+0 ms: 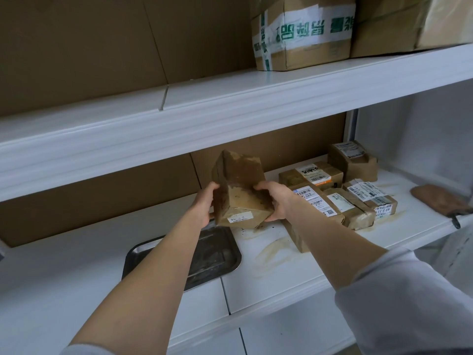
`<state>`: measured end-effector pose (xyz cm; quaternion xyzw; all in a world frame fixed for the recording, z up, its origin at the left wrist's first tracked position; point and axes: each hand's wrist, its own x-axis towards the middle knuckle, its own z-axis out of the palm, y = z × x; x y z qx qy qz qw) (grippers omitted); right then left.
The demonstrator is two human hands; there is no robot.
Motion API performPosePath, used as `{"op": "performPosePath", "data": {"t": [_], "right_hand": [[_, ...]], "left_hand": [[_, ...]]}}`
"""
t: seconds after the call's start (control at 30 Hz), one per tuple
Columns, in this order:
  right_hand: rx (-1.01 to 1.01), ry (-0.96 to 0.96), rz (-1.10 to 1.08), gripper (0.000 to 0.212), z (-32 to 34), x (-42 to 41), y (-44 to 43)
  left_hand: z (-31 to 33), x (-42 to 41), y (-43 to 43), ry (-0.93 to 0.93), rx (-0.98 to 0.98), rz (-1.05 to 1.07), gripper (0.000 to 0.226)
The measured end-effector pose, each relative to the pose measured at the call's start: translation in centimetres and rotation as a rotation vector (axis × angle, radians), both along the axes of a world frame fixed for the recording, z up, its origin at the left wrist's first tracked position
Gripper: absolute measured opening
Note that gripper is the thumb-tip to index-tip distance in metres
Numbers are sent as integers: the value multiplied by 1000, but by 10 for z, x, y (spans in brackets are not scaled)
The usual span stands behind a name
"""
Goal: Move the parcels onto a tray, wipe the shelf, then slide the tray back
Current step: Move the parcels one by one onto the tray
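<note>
Left hand [204, 208] and right hand [275, 201], fingers curled round the tilted parcel [240, 190], hold it above the tray's [217, 254] far right corner (dusty wrap, poor purchase). A slip could land it on the rim.

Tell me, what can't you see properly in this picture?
All in the head view:
Tray: middle hidden by the left arm.
Held parcel: sides covered by the left hand and right hand.
Parcel labels: print too small to read.
Top-shelf boxes: cut off by the top edge.
</note>
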<state>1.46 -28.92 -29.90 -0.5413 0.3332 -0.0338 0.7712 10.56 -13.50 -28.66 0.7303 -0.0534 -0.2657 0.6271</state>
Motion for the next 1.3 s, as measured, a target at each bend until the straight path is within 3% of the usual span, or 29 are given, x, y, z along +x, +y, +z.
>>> {"op": "performPosePath", "data": {"t": [0.1,0.17,0.4,0.47,0.57,0.63,0.77,0.9,1.1,1.3], "right_hand": [[5,-2,-8,47,-1,0,0],[14,-12,-14,47,-2,1,-1],[92,-19,-66,47,0,-2,-2],[82,-17,-109,35,-1,-3,-2],[17,42,-118,18,-7,-3,2],[16,60,-84,19,-11,-2,7],[161,-7,-24,63,-14,3,9],[235,-64,33,74,-12,-1,6],[198,-140,93,70,-11,-9,4],[223,-221,116,43,-10,-18,4]], "left_hand": [[-3,3,-1,75,0,-76,81],[-6,2,0,106,15,-136,97],[-9,0,5,88,8,-185,45],[-8,0,8,123,-17,-140,37],[-7,4,11,233,-130,-78,49],[-7,5,12,257,-173,-58,49],[-7,0,17,188,-154,-68,30],[-7,-3,22,150,-168,-120,17],[-6,-6,29,145,-208,-130,20],[-5,-16,31,97,-219,-151,25]]}}
